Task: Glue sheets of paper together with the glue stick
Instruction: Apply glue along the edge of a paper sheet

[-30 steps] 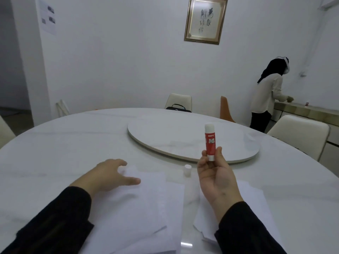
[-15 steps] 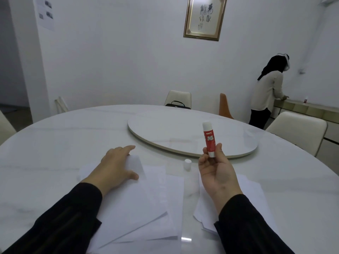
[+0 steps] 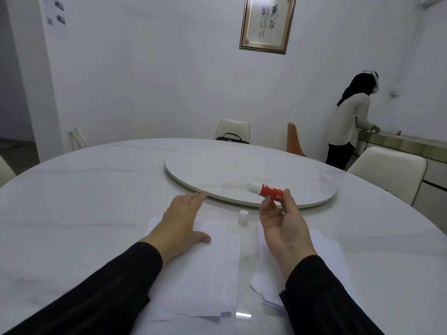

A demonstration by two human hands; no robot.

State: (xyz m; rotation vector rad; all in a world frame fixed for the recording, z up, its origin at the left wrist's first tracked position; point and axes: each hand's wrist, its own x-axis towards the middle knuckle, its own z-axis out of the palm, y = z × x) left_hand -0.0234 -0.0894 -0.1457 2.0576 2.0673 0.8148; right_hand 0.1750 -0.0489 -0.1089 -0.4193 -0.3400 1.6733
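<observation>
The glue stick (image 3: 268,192) is being held in the right hand (image 3: 284,230), pinched near its lower end between thumb and fingertips, so the grip is being kept closed on the tube. Its long axis is being carried nearly level, tilted up toward the left, with the white tip pointing left and away from the person, above the edge of the round turntable (image 3: 314,201). The cap (image 3: 243,216) is being left standing on the desk (image 3: 72,213), just beside the right hand and between the two piles of paper.

The left hand (image 3: 182,222) is being rested flat and spread on the left stack of paper (image 3: 205,274), pinning it to the desk; nothing is being grasped by it. A second stack of paper (image 3: 324,252) is lying under the right forearm.

The relation being weighed is this: the sheet being pinned lies below and to the left of the glue tip, and the tip is already being aimed that way. By judgement, the tube would have to be tipped downward and brought left across the gap where the cap stands, so the right hand is the nearer one for the spreading, while the left is being kept as the holder. Whether any glue is showing at the tip cannot be told
</observation>
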